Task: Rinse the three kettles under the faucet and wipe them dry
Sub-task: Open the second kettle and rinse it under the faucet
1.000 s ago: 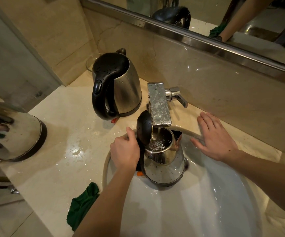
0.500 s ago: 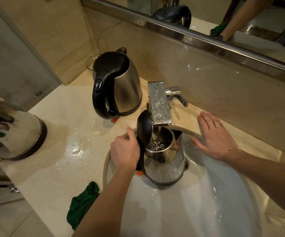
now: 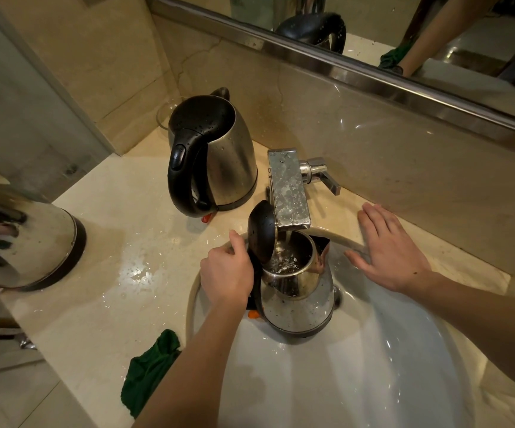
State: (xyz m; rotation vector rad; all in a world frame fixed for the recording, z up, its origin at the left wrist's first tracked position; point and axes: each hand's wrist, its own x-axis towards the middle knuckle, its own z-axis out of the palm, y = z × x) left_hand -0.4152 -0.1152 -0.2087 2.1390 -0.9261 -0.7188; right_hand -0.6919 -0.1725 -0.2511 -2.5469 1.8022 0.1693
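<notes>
"Washroom counter (image 3: 111,273) aside, where's the kettle (image 3: 296,304) being rinsed?"

"Centre frame, upright in the sink (image 3: 373,381), lid open under the running faucet (image 3: 288,189). The person's left hand (image 3: 228,276) grips its handle; the right hand (image 3: 389,257) lies flat and relaxed on the rim."

"Risks?"

"Probably overfilling: a heavy kettle could slip from a wet handle. A second kettle (image 3: 219,159) stands upper left of centre, a third kettle (image 3: 28,242) at the left edge. No writing is legible."

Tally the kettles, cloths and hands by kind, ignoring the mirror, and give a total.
Kettles: 3 (held kettle, back kettle, far-left kettle)
Cloths: 1 (green cloth)
Hands: 2 (left hand, right hand)
Total: 6
</notes>
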